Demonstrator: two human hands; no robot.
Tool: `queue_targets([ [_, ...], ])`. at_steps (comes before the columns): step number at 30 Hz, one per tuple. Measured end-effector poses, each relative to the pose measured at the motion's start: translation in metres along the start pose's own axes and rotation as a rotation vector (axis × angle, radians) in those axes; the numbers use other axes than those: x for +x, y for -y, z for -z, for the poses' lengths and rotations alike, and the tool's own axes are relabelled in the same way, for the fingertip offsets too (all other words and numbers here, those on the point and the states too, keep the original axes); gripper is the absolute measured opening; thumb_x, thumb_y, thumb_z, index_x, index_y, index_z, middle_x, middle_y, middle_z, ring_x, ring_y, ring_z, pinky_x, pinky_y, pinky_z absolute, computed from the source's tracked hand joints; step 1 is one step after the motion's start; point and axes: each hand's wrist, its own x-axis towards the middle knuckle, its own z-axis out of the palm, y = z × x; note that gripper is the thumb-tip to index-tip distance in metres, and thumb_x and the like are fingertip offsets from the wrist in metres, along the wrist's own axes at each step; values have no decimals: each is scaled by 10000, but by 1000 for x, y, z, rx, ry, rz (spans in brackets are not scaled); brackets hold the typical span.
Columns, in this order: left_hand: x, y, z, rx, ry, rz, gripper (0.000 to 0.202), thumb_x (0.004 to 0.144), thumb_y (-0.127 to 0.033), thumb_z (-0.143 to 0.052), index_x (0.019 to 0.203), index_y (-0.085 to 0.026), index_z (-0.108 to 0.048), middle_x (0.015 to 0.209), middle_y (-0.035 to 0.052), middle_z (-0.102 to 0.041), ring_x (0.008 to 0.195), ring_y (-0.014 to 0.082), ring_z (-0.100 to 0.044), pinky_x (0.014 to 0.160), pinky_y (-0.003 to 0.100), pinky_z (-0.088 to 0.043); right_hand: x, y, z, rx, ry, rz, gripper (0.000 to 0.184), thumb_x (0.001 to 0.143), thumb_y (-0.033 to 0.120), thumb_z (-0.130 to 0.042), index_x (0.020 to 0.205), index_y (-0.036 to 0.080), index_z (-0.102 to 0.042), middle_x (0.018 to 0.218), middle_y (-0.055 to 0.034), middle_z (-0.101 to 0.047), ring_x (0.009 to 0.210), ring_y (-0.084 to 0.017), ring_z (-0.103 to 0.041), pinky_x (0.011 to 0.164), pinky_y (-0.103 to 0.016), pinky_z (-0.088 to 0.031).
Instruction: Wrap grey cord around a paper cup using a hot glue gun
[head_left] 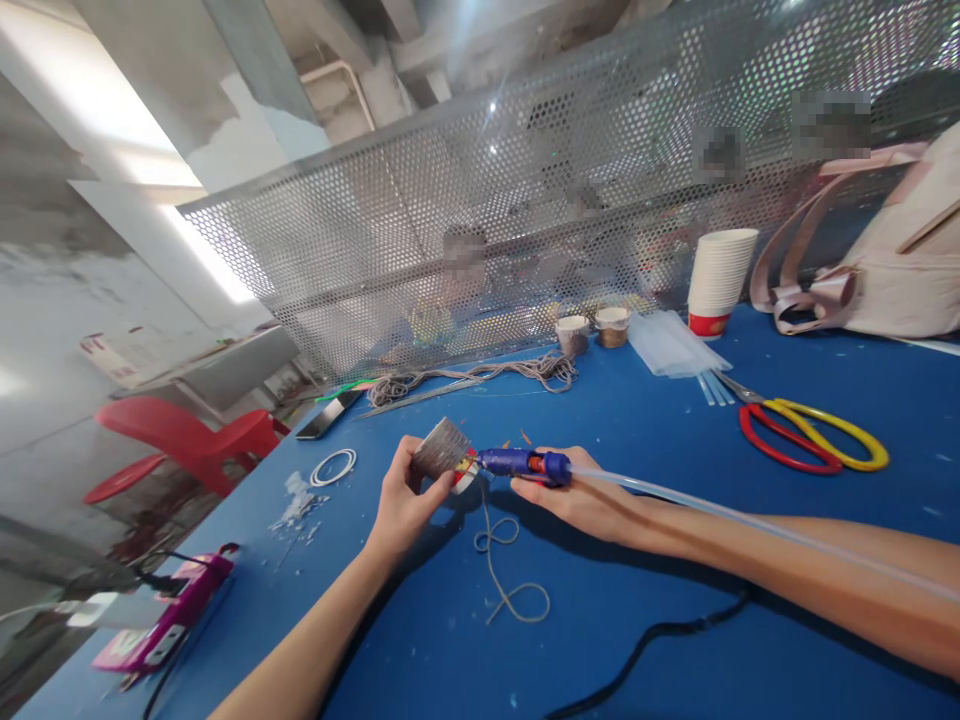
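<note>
My left hand grips a paper cup tilted on its side, its wall wrapped in grey cord and a red-and-white part showing near the rim. From the cup a loose tail of grey cord trails in loops onto the table. In my right hand is a blue hot glue gun, its nozzle at or very close to the cup; contact is hard to make out. A long clear glue stick sticks out of the gun's back over my right forearm.
On the blue table lie scissors, clear glue sticks and bags, stacked paper cups, two cord-wrapped cups, a cord bundle, a phone and a purple power strip. Behind stands a perforated metal screen.
</note>
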Motion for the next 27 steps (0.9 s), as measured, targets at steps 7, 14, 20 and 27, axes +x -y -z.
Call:
queue_targets([
  [7,0,0,1,-45,7,26,227,661,-292,-705,744,-203,-513,737,-28,-479,667,120,-481,616,219,-450,1,-1,3,38,9,-65,292,821,399,-535,631,187,-471,597,44,-392,575,-98,-330,519,-226,-295],
  [14,0,3,3,-73,-15,84,276,621,-326,-719,754,-203,-511,723,-30,-492,663,124,-488,606,221,-445,3,0,6,68,13,-104,292,803,397,-540,608,192,-466,570,50,-391,548,-94,-333,517,-230,-300],
  [20,1,2,2,-79,-43,107,271,611,-323,-713,757,-209,-515,708,-33,-508,660,129,-506,605,228,-458,2,3,8,78,-13,-104,336,813,427,-522,583,208,-412,515,62,-331,504,-96,-316,505,-247,-299],
  [27,1,2,-1,-48,-84,167,232,653,-299,-681,805,-212,-528,680,-49,-535,630,120,-518,598,230,-446,18,-15,21,0,-158,-175,284,807,461,-568,745,185,-590,559,33,-516,513,-123,-475,546,-266,-384],
])
